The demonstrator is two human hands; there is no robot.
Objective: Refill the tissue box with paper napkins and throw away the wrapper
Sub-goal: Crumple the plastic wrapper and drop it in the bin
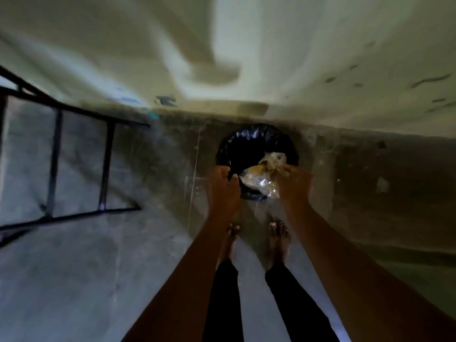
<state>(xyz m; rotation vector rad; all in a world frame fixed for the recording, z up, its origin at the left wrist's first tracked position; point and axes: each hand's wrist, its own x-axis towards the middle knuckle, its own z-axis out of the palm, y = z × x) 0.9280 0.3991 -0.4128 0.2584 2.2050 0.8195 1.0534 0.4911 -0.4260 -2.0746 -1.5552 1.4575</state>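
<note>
A round bin lined with a black bag (pixel 256 141) stands on the floor against the wall, straight ahead of my feet. My left hand (pixel 222 186) pinches the near-left edge of the black liner. A crumpled clear wrapper with yellow print (pixel 261 177) hangs over the bin's mouth, gripped by my right hand (pixel 293 183) at its right side. The tissue box and napkins are out of view.
A black metal frame (pixel 56 159) stands on the grey concrete floor at the left. A stained pale wall (pixel 320 58) rises just behind the bin. My bare feet (pixel 256 240) are close in front of the bin.
</note>
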